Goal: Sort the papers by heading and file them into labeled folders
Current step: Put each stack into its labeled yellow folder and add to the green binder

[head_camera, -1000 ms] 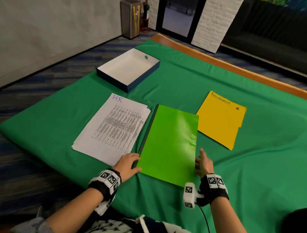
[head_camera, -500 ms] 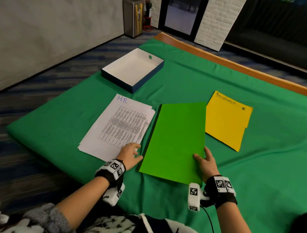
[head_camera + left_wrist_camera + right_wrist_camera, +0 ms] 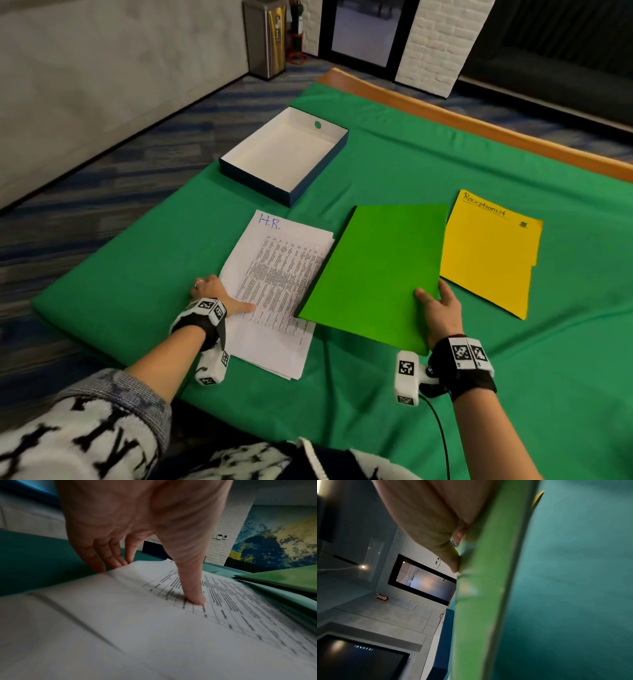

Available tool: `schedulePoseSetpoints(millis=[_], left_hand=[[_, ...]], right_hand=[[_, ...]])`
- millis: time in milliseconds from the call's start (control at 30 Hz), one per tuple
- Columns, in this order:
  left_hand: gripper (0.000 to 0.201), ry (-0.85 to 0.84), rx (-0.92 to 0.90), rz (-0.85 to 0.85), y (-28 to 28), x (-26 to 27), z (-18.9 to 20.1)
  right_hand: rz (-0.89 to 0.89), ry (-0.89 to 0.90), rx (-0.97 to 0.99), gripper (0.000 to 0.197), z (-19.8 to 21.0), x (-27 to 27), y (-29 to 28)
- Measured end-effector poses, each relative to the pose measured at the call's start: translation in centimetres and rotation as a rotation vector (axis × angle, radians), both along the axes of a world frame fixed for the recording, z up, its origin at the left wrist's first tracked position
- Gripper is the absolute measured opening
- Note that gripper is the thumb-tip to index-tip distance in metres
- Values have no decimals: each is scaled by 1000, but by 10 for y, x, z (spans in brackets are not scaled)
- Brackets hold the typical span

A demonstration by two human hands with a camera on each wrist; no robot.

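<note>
On green cloth (image 3: 411,137) | left hand (image 3: 214,294) pinching papers (image 3: 284,274) | right hand (image 3: 440,308) gripping green folder (image 3: 376,274)

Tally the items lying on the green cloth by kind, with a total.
Folders: 2, the green folder and the yellow folder
Paper stacks: 1, the H.R. papers
Boxes: 1, the open box
Total: 4

Lying on a green cloth (image 3: 445,144) over a wood-edged table (image 3: 479,128): an open white-lined box with dark blue walls (image 3: 284,156). Beyond, on striped blue carpet (image 3: 102,192): a steel bin (image 3: 265,37), a white brick pillar (image 3: 438,44), a dark doorway (image 3: 363,31)
</note>
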State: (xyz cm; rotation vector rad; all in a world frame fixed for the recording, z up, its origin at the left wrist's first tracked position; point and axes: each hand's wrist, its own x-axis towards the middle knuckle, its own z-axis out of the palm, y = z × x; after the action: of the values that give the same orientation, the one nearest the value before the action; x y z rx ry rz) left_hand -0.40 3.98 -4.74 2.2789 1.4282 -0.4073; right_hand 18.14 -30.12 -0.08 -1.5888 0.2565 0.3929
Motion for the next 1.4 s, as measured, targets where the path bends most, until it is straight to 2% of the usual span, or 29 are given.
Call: schedulePoseSetpoints(millis=[133, 267, 367, 467, 600, 700, 900, 1100, 1200, 1267, 1400], left_hand=[[116, -50, -66, 33, 6, 0, -4], [115, -79, -65, 15, 6, -1, -6], [115, -80, -60, 1, 7, -1, -6], [110, -104, -105, 6, 12, -1, -6], [85, -131, -191, 30, 26, -1, -14], [72, -132, -190, 32, 27, -1, -15], [89, -128, -170, 50, 22, 4, -14], [74, -158, -157, 59, 20, 2, -17], [75, -165, -143, 58, 18, 2, -18], [85, -165, -134, 58, 19, 2, -18], [98, -145, -140, 63, 21, 1, -19]], right_hand=[[-73, 28, -7, 64, -11, 24, 19], [-27, -6, -135, 79, -56, 76, 30], [25, 22, -296, 65, -31, 78, 48], [87, 52, -442, 58, -35, 85, 50], [127, 75, -595, 50, -46, 85, 38], [126, 22, -701, 43, -46, 94, 19], [193, -45, -1017, 42, -41, 120, -7], [325, -29, -1151, 71, -50, 139, -1], [266, 32, -1206, 86, -56, 144, 8], [204, 44, -1210, 86, -60, 147, 13], [200, 32, -1289, 69, -58, 152, 15]])
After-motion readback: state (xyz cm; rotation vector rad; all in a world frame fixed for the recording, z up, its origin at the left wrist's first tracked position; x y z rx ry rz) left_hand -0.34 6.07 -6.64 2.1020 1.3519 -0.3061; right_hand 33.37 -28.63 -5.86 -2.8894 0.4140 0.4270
